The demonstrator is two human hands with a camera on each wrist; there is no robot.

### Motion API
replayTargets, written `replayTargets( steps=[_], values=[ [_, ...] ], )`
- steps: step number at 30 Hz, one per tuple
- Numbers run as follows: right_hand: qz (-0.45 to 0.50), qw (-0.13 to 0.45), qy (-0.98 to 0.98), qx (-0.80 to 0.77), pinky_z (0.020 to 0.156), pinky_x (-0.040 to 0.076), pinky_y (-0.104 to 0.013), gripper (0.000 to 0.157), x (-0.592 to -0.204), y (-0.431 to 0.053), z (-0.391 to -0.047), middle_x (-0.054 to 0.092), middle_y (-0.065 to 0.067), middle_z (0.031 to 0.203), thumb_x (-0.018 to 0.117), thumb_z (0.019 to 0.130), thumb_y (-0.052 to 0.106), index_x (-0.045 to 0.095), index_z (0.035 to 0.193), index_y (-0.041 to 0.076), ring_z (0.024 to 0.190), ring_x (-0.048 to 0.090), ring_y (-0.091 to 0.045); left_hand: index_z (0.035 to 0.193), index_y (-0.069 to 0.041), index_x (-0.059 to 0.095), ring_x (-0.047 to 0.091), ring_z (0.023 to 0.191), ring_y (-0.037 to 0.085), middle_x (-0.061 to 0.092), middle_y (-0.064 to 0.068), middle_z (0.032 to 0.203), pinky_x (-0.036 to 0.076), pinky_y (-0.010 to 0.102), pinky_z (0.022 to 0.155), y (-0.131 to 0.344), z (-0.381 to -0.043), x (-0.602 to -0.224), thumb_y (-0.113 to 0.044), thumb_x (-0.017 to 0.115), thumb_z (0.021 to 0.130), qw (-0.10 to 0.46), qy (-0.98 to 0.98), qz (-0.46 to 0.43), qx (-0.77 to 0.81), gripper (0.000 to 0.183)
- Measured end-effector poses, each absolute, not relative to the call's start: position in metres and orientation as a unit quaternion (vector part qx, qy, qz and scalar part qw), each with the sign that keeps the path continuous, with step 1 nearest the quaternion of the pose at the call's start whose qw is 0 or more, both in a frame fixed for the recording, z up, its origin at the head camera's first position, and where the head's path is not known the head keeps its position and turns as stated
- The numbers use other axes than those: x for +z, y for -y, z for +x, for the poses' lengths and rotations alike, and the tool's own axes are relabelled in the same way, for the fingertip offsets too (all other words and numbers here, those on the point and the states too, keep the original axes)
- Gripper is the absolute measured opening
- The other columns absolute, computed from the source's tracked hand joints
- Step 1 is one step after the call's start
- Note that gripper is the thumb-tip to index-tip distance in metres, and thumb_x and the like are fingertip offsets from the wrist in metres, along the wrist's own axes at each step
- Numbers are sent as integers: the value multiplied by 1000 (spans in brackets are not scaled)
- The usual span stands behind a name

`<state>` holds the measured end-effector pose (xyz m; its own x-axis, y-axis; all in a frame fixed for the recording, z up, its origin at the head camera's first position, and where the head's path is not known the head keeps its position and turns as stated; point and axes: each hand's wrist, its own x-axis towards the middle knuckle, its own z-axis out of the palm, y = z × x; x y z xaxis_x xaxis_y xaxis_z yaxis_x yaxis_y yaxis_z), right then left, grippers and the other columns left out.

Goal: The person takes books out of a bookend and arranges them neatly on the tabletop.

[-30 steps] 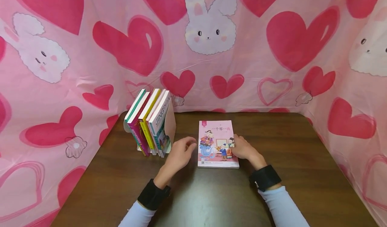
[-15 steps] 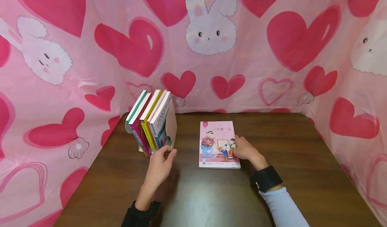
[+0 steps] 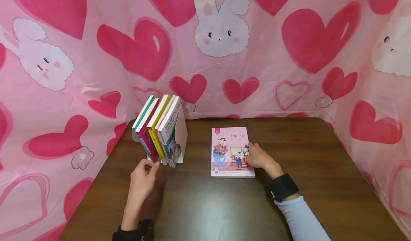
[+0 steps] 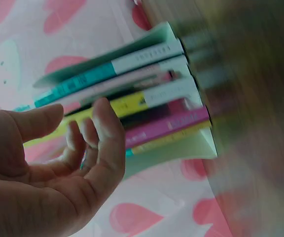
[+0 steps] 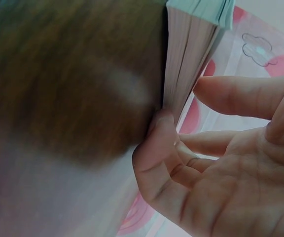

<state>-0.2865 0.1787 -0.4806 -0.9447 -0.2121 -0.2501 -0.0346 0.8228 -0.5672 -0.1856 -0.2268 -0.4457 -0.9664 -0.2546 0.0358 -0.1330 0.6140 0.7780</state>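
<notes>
A pink picture-covered book [image 3: 229, 162] lies flat near the middle of the dark wooden table. My right hand [image 3: 260, 157] is at its right edge; in the right wrist view the thumb is at the cover side and a fingertip at the lower edge of the pages [image 5: 189, 54]. Several books [image 3: 154, 134] stand upright, leaning slightly, in a pale book stand [image 3: 181, 134] at the left. Just in front of their spines is my left hand [image 3: 142, 178], fingers loosely bent and nothing held. In the left wrist view, the left hand [image 4: 73, 168] overlaps the spines, among them a yellow book [image 4: 127, 104].
The brown wooden table [image 3: 199, 209] reaches back to a pink cloth [image 3: 263, 66] printed with hearts and rabbits, which encloses it behind and at both sides. Black bands [image 3: 282, 188] are strapped round both wrists.
My left hand has moved left from beside the pink book to the front of the standing books. The right hand stays at the pink book's edge, and the book has not moved.
</notes>
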Motion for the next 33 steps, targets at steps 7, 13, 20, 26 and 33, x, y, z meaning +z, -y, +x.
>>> replayTargets(
  steps=[7,13,20,26,33],
  values=[
    [-56,157,-941,-294,108,42,-64,70,-483,-176,-285,44,-36,140,61,96,6,30,153,-18,117,51,-43,119,7,50,56,103,39,57,24,110,48,49,87,243,-199,-453,-13,60,105,127,898,111,-408,26],
    [-62,156,-943,-289,108,43,-63,70,-484,-175,-286,43,-36,141,61,97,7,28,154,-19,116,52,-43,143,11,38,49,127,46,48,31,134,42,61,109,251,-216,-453,-8,54,106,102,893,86,-429,46],
    [-60,158,-942,-291,107,43,-65,72,-482,-176,-285,42,-37,142,61,98,9,26,155,-18,117,51,-44,160,8,23,37,146,52,37,36,158,32,64,117,253,-231,-454,-8,52,105,75,889,71,-446,65],
    [-63,165,-941,-289,108,42,-65,73,-482,-176,-284,41,-36,143,62,99,12,26,156,-18,119,51,-45,158,5,32,44,143,48,44,33,155,37,61,115,253,-235,-455,-8,48,106,94,875,75,-469,56],
    [-62,169,-940,-288,108,42,-66,75,-482,-176,-283,38,-37,146,62,100,14,24,157,-17,120,50,-46,144,3,57,63,97,37,67,26,132,52,36,74,253,-234,-456,-6,48,107,142,891,59,-427,39]
  ],
)
